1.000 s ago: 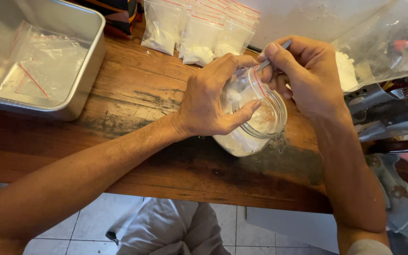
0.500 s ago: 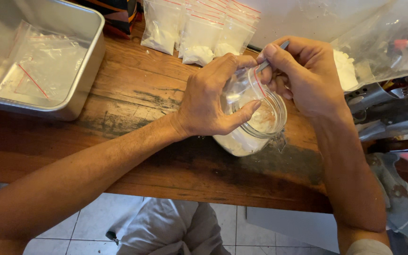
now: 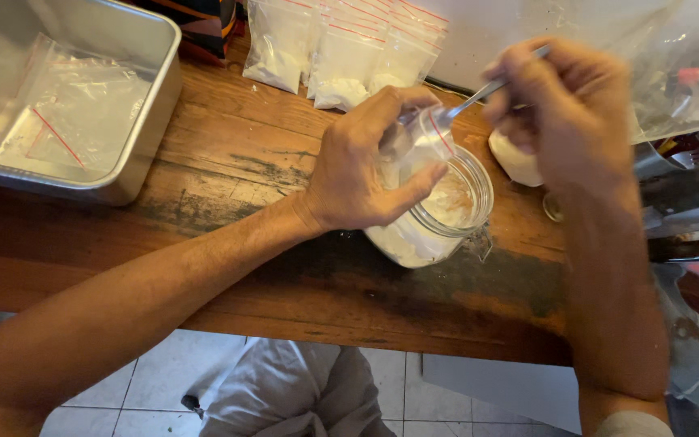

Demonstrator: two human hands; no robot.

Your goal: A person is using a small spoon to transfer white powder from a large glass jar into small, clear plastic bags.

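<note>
Two hands working above the jar (image 3: 438, 218), mid-table near the front edge: my left hand (image 3: 366, 166) is pinching a small bag (image 3: 426, 133) open, my right hand (image 3: 564, 109) is gripping a spoon (image 3: 479, 93), filling it. Next, probably: steady tipping, no spill.

The jar (image 3: 438, 214) is clear glass, holding white powder. Small clear bags (image 3: 341, 48) of white powder have red strips along their tops, and the tray (image 3: 151, 121) is dull silver. The table (image 3: 236, 154) is brown wood with dark stains.
</note>
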